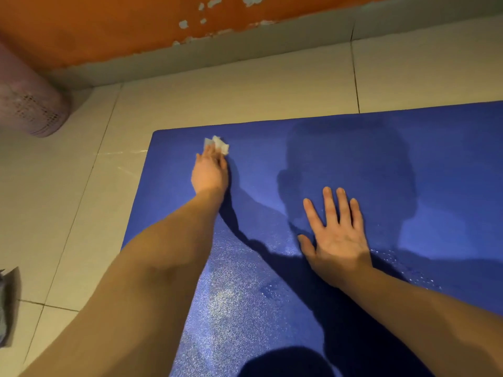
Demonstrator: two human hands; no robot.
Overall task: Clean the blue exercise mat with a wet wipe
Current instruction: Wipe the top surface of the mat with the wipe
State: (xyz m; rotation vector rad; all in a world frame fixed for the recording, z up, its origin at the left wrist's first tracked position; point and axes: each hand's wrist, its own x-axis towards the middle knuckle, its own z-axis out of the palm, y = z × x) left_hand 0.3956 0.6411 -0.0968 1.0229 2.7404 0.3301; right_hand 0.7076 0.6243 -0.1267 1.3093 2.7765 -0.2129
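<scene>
The blue exercise mat [353, 159] is lying flat on the tiled floor [245, 88], its surface glistening with droplets. The left grip [210, 172], a bare hand at full reach, is pressing the wet wipe [217, 144] onto the mat near its far left corner, fingers stretched over it rather than curled. The right grip [337, 238] is resting wide and flat on the mat's middle, fingers spread, holding nothing.

My mat [441, 164] is deep blue with a fine speckled grain; my wipe [217, 144] white, floor tiles [245, 88] cream, wall [109, 23] orange.
</scene>
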